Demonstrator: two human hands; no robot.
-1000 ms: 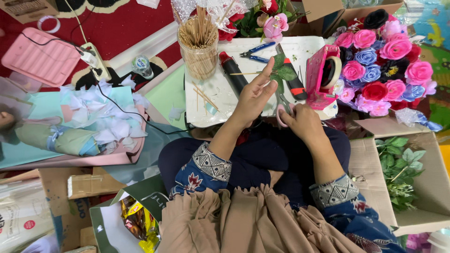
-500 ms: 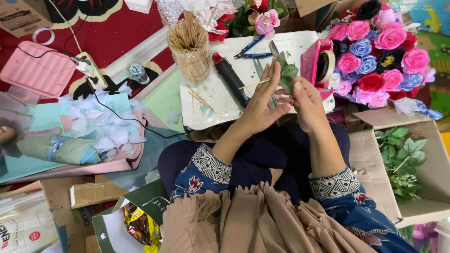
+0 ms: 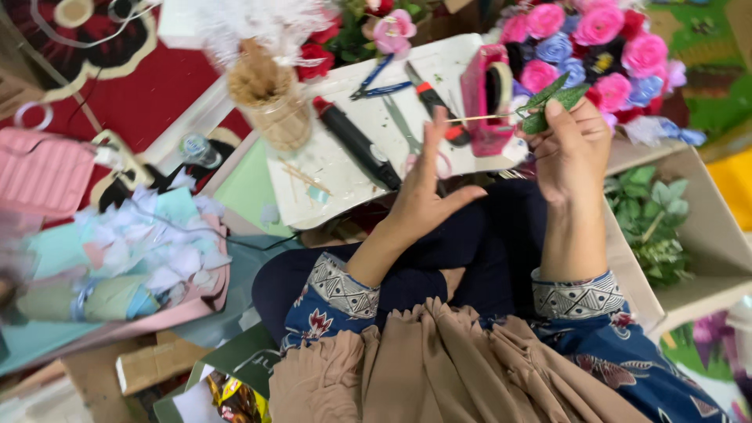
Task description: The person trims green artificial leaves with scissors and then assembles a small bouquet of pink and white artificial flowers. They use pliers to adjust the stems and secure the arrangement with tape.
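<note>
Green leaf (image 3: pixel 551 106) sits pinched high in the right hand (image 3: pixel 574 153), between thumb and fingertips, lifted off the lap so its thin stick (image 3: pixel 484 118) pokes out leftward, free to be worked. That stick reaches toward the left hand (image 3: pixel 427 192), which is spread, fingers fanned upward and holding nothing, just short of the stick's tip.

In the head view the tools lie within arm's reach on a white board (image 3: pixel 329 176) across the far side of the lap: a black glue gun (image 3: pixel 356 145), scissors (image 3: pixel 407 133), blue pliers (image 3: pixel 374 80) and a pink tape dispenser (image 3: pixel 487 98) standing just left of the leaf. A basket (image 3: pixel 270 106) of sticks stands upright at the board's far left. Paper roses (image 3: pixel 595 39) crowd the far right, and a box (image 3: pixel 697 235) of spare green leaves lies at the right, near the right arm.
</note>
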